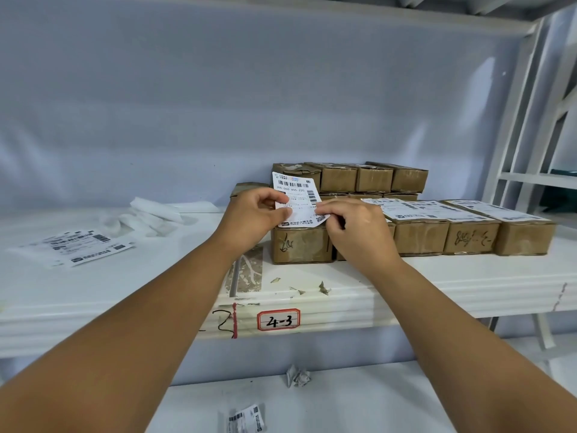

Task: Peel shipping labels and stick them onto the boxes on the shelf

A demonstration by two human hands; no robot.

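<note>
A white shipping label (295,189) with barcodes stands upright above a brown cardboard box (299,245) on the white shelf (343,295). My left hand (253,217) pinches the label's left edge between thumb and fingers. My right hand (352,228) pinches its lower right corner. To the right, a row of brown boxes (471,237) carries labels on top. More unlabelled boxes (371,178) are stacked behind. A pile of loose labels (78,245) lies on the shelf at the left.
Crumpled white backing strips (150,215) lie at the shelf's back left. A red-framed tag reading 4-3 (278,320) marks the shelf's front edge. Crumpled paper (298,376) and a discarded label (246,418) lie on the lower shelf. White shelf uprights (512,126) stand at the right.
</note>
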